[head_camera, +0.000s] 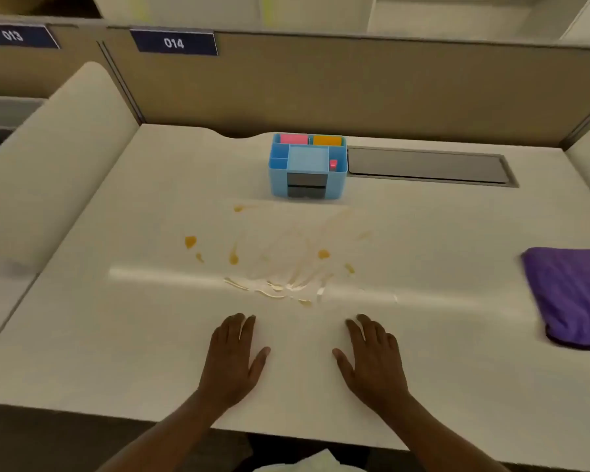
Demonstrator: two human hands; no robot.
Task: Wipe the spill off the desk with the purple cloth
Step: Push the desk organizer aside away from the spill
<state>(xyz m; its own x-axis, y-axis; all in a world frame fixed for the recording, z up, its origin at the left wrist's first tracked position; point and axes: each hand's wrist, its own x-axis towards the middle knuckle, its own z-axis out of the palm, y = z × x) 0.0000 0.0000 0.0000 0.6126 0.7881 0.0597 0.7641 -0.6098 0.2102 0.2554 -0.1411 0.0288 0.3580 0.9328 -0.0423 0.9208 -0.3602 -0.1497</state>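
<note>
I find both hands flat on the desk (116, 335) near its front edge, the left hand (234, 361) and right hand (372, 364) palm down, fingers (242, 327) extended, slightly spread and holding nothing. The spill (276, 264), orange drops and smears, lies mid-desk just beyond them, short of the blue organiser (307, 168) at the back edge. The purple cloth (573, 294) rests folded at the right edge, untouched. I judge the right hand best placed to fetch it, wiping not yet begun.
</note>
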